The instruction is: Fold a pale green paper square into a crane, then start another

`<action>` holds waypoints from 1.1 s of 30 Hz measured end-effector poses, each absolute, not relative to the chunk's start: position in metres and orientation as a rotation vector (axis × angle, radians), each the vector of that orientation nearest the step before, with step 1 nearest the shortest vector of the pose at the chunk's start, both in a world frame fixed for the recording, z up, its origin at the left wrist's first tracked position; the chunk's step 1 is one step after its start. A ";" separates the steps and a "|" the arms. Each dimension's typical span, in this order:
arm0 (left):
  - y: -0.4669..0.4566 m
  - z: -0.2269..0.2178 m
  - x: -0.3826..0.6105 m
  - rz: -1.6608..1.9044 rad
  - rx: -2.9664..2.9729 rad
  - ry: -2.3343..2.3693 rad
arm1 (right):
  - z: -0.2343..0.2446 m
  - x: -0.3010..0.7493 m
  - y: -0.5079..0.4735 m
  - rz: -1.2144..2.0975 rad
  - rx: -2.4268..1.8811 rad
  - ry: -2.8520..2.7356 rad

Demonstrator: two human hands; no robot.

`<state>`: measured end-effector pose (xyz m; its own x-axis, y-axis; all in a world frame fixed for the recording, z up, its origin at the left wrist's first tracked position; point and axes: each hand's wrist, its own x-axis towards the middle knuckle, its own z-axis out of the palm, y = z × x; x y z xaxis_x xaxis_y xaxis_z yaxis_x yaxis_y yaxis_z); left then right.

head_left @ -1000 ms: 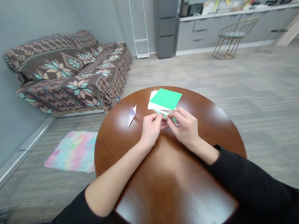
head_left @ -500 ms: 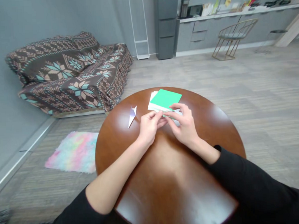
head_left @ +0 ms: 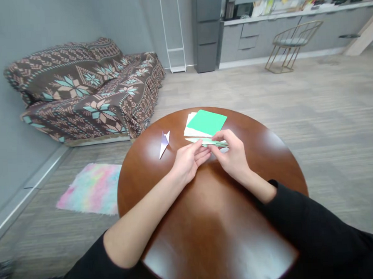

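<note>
Between both hands is a narrow folded piece of pale green paper (head_left: 208,141), pointed at its left end. My left hand (head_left: 190,158) supports it from the left, thumb on top and fingers beneath. On the right side, my right hand (head_left: 232,151) pinches the paper between thumb and fingers. Just beyond the hands lies a stack of square paper with a green sheet (head_left: 207,122) on top and white sheets (head_left: 190,127) showing under it. A folded purple-and-white paper figure (head_left: 164,145) sits to the left of the hands.
All of this is on a round brown wooden table (head_left: 209,221). A sofa (head_left: 93,90) with a patterned cover stands at the far left, and a pastel rug (head_left: 90,188) lies on the floor. A metal-framed chair (head_left: 294,44) stands by the kitchen counter (head_left: 292,15).
The folded paper, mostly hidden between the fingers before, now shows lengthwise across both hands. My left fingers have opened out beneath it, and my right index finger has drawn back rightward.
</note>
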<state>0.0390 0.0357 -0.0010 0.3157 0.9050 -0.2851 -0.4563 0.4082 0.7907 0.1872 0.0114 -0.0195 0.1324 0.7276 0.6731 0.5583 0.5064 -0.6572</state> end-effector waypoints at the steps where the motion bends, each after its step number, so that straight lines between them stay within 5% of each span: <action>1: 0.035 -0.001 0.039 0.969 0.661 0.814 | -0.020 0.188 0.012 0.166 -1.152 -1.562; 33: 0.042 0.000 0.033 0.935 0.854 0.841 | -0.022 0.196 0.013 0.100 -1.071 -1.714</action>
